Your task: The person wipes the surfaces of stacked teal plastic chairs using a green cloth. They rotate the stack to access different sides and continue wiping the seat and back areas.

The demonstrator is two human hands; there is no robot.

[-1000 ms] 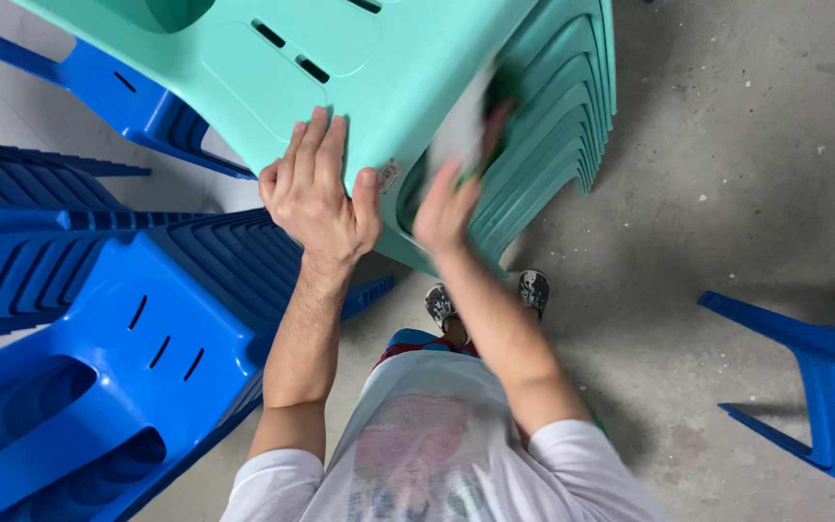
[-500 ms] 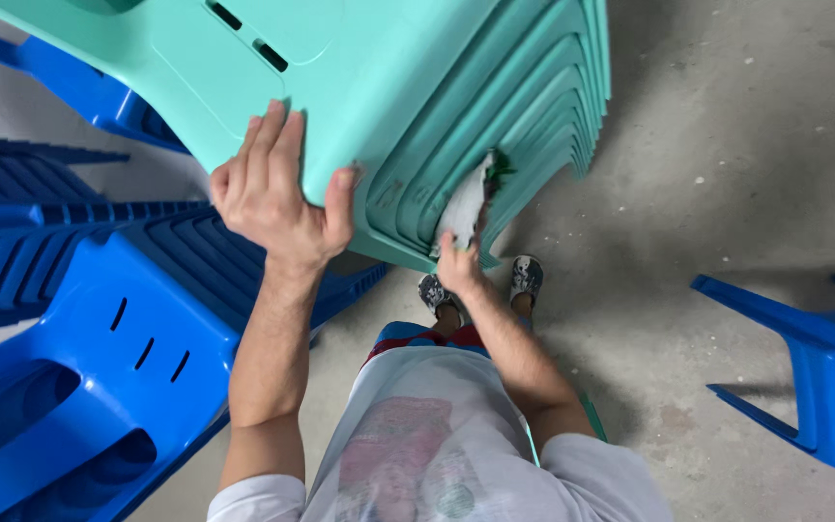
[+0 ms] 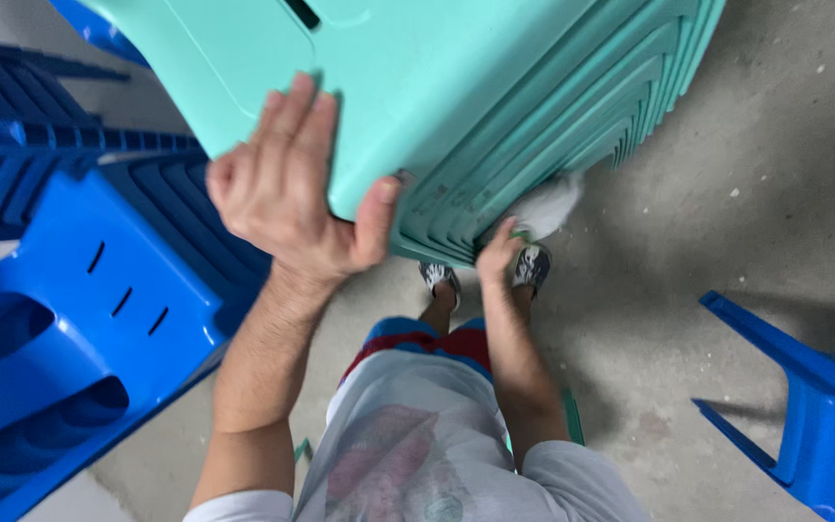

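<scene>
One teal chair stack (image 3: 495, 106): left hand (image 3: 292, 184) grips its edge; right hand (image 3: 500, 256) holds white cloth (image 3: 545, 205). Blue chair stack (image 3: 79, 290) stands left, one blue chair (image 3: 814, 396) right.

We wear a white short-sleeved T-shirt (image 3: 408, 464) with a faded reddish print on the chest, its sleeves ending at about seven and five o'clock. Below it show shorts (image 3: 417, 343) banded blue and red. Our forearms are bare down to the left hand (image 3: 292, 184) and right hand (image 3: 498, 256). At twelve o'clock from the shorts, our shoes (image 3: 532, 266) are patterned grey and white.
</scene>
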